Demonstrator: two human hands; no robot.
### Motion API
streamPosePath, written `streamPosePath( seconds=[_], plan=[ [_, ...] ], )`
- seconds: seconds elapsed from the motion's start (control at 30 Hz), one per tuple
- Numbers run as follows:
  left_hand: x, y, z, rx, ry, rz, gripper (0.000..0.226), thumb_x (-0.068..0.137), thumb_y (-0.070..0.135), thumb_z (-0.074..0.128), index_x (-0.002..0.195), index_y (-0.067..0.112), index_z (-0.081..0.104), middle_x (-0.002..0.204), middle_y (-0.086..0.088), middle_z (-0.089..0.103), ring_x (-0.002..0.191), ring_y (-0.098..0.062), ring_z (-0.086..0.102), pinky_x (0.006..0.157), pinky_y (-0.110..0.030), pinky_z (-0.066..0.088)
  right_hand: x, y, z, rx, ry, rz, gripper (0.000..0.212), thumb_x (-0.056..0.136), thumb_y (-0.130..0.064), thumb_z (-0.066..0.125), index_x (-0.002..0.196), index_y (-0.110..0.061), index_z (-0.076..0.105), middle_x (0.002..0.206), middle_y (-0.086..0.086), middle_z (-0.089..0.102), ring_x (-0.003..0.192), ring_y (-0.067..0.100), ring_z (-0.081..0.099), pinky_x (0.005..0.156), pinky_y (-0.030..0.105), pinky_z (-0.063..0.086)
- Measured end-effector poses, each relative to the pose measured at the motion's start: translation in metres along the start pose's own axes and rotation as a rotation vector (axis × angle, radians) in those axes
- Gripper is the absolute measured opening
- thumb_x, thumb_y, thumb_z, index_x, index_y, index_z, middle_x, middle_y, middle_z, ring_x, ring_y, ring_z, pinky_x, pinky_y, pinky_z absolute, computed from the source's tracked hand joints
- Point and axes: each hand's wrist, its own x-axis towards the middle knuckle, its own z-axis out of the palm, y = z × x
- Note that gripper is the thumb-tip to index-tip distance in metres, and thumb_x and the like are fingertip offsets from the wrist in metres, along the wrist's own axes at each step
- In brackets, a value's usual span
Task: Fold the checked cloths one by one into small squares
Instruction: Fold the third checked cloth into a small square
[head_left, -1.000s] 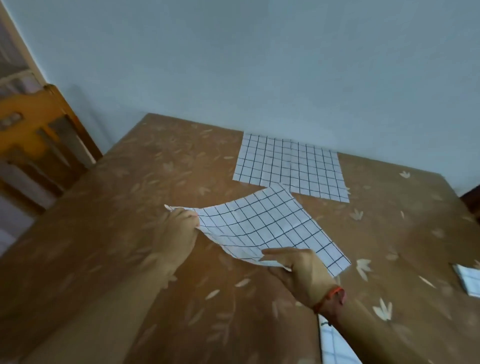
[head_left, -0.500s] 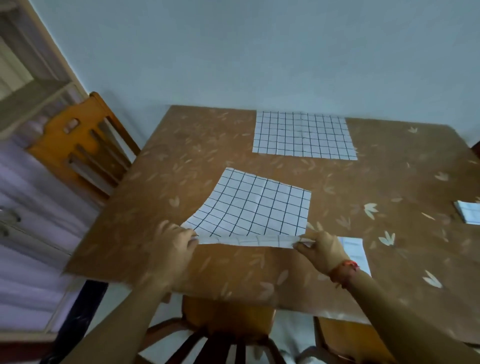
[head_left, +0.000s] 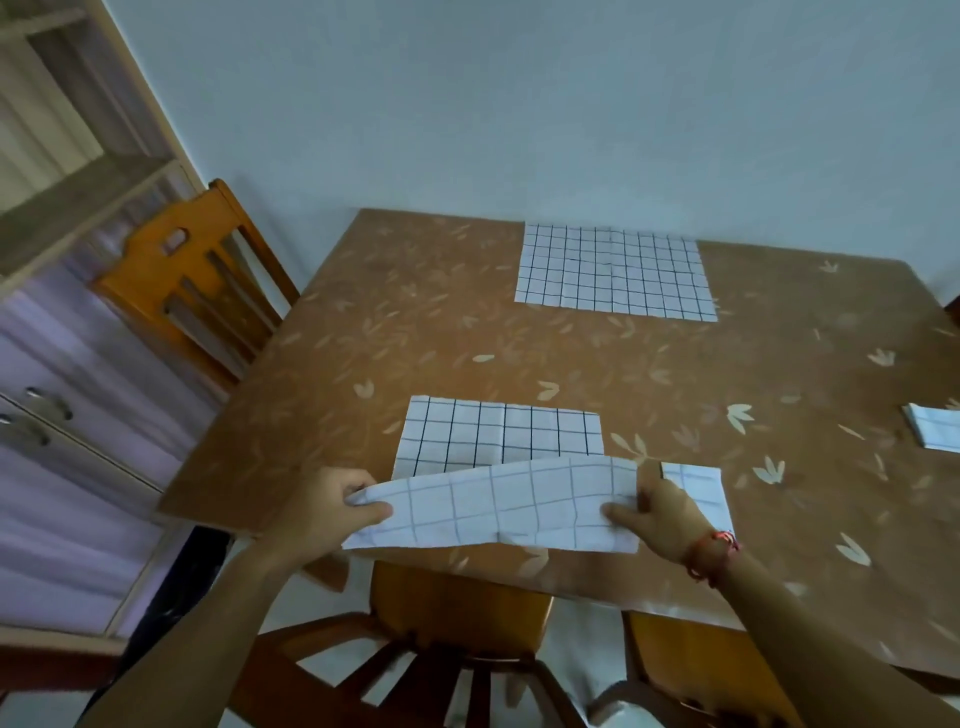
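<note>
Now, with my left hand (head_left: 332, 501) and right hand (head_left: 660, 512) each pinching a near corner of the cloth (head_left: 498, 470), I should land both corners squarely on the far edge.

Brown leaf-print table (head_left: 467, 343); orange wooden chair (head_left: 197, 280) at left side.

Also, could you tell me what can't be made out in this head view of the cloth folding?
- Folded cloth at right: cut off by the frame edge.
- Small folded cloth: near corner hidden behind the right hand.
- Cloth being folded: its middle is covered by the lifted flap.
- Left hand: fingertips hidden under the flap.
</note>
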Motion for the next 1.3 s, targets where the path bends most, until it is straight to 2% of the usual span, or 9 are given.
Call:
streamPosePath(
  seconds=[0.37,0.47,0.57,0.67,0.77,0.87,0.97,1.13,1.3],
  plan=[
    [0.036,0.002,0.007,0.098,0.118,-0.005,0.007,0.078,0.038,0.067,0.073,0.035,0.064,0.066,0.012,0.063,0.062,-0.007,0.059,0.054,-0.032,0.044,0.005,0.01,0.011,0.123,-0.153,0.142,0.019,0.08,-0.033,0.074,0.081,-0.016,0.065,0.076,0.002,0.069,0.07,0.014,0.066,0.056,0.023,0.052],
    [0.056,0.003,0.011,0.126,0.181,-0.012,0.015,0.074,0.046,0.06,0.071,0.031,0.06,0.06,0.006,0.058,0.055,-0.011,0.054,0.05,-0.031,0.039,0.014,0.015,0.019,0.189,-0.102,0.225,0.015,0.081,-0.029,0.073,0.074,-0.024,0.061,0.071,-0.004,0.067,0.063,0.009,0.065,0.049,0.015,0.047],
    [0.08,0.005,0.016,0.161,0.214,-0.026,0.018,0.078,0.041,0.062,0.067,0.03,0.056,0.058,0.006,0.057,0.055,-0.012,0.054,0.051,-0.028,0.037,0.032,0.018,0.026,0.211,-0.041,0.301,0.014,0.08,-0.031,0.073,0.076,-0.023,0.063,0.075,-0.002,0.068,0.069,0.013,0.067,0.06,0.026,0.056],
    [0.099,0.01,0.027,0.163,0.264,-0.019,0.009,0.086,0.028,0.069,0.093,0.032,0.064,0.093,0.011,0.064,0.086,-0.012,0.058,0.072,-0.029,0.045,0.052,0.021,0.031,0.205,0.019,0.365,0.016,0.078,-0.033,0.073,0.076,-0.018,0.067,0.073,0.0,0.069,0.071,0.019,0.066,0.069,0.036,0.058],
    [0.104,0.014,0.041,0.222,0.309,0.021,0.038,0.087,0.021,0.07,0.123,0.013,0.059,0.123,-0.002,0.056,0.115,-0.019,0.05,0.095,-0.032,0.041,0.068,0.021,0.037,0.216,0.043,0.413,0.02,0.078,-0.032,0.072,0.064,-0.021,0.061,0.064,-0.003,0.063,0.061,0.016,0.061,0.054,0.025,0.049],
    [0.088,0.017,0.069,0.271,0.174,0.085,0.042,0.092,0.022,0.063,0.131,0.009,0.054,0.14,-0.007,0.046,0.132,-0.023,0.038,0.107,-0.035,0.033,0.08,0.021,0.04,0.217,0.102,0.425,0.034,0.077,-0.026,0.072,0.052,-0.019,0.05,0.053,-0.006,0.053,0.051,0.01,0.051,0.044,0.017,0.032],
    [0.052,0.018,0.115,0.354,-0.029,0.159,0.048,0.097,0.032,0.05,0.143,0.021,0.043,0.155,-0.001,0.03,0.144,-0.017,0.022,0.115,-0.033,0.027,0.09,0.024,0.044,0.203,0.083,0.45,0.03,0.077,-0.025,0.071,0.053,-0.019,0.055,0.058,0.0,0.059,0.061,0.02,0.058,0.054,0.023,0.045],
    [0.012,0.007,0.168,0.503,-0.248,0.256,0.06,0.1,0.044,0.039,0.153,0.026,0.019,0.163,-0.001,-0.002,0.149,-0.017,-0.004,0.118,-0.029,0.001,0.102,0.026,0.048,0.146,0.05,0.441,0.02,0.077,-0.029,0.068,0.072,-0.01,0.068,0.067,0.004,0.065,0.068,0.023,0.061,0.061,0.029,0.049],
    [0.002,-0.004,0.179,0.57,-0.276,0.245,0.066,0.1,0.046,0.036,0.155,0.025,0.005,0.161,-0.003,-0.018,0.148,-0.02,-0.017,0.121,-0.035,-0.002,0.101,0.026,0.054,0.164,0.093,0.373,0.036,0.079,-0.03,0.072,0.112,-0.018,0.065,0.089,-0.001,0.065,0.087,0.022,0.063,0.073,0.022,0.044]
  ],
)
